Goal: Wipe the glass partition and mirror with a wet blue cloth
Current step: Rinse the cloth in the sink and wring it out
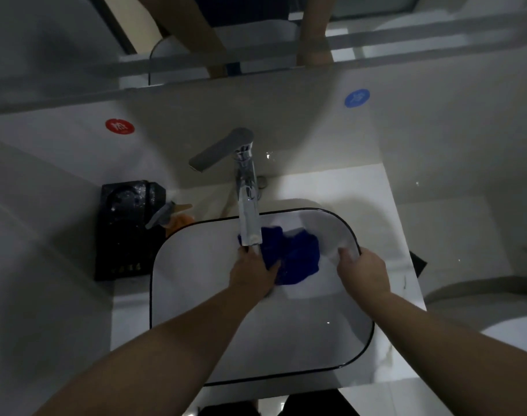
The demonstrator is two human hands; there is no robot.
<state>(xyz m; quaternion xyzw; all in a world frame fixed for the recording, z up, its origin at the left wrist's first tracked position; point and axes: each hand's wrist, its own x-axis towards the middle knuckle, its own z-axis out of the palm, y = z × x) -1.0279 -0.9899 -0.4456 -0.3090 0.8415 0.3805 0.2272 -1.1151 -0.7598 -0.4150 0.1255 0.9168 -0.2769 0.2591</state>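
The left hand (252, 273) is down inside the sink, laid on the near-left edge of the crumpled deep-blue cloth (299, 255). Its thumb lies on the blue fabric and its fingers reach forward under the spout. Whether they close round the cloth I cannot tell from here.

The right hand (364, 273) is off the cloth, at the right side of the bowl, with its fingers curled over the rim and the fingertips (344, 253) resting on the inner wall.

The cloth sits bunched in the far half of the white rounded-rectangular basin with a thin black rim (151, 295), just below and to the right of the spout's mouth. The tall chrome tap (249, 211) rises behind it, its flat lever handle (218, 150) swung out to the left.

The basin stands on a white stone counter (388, 205). To its left lies a black glossy box-like object (125, 232), with something orange (182, 220) tucked between it and the basin.

On the pale wall behind are a round red sticker (120, 126) to the left and a round blue sticker (357, 98) to the right. Above them the mirror (76, 40) reflects both forearms.
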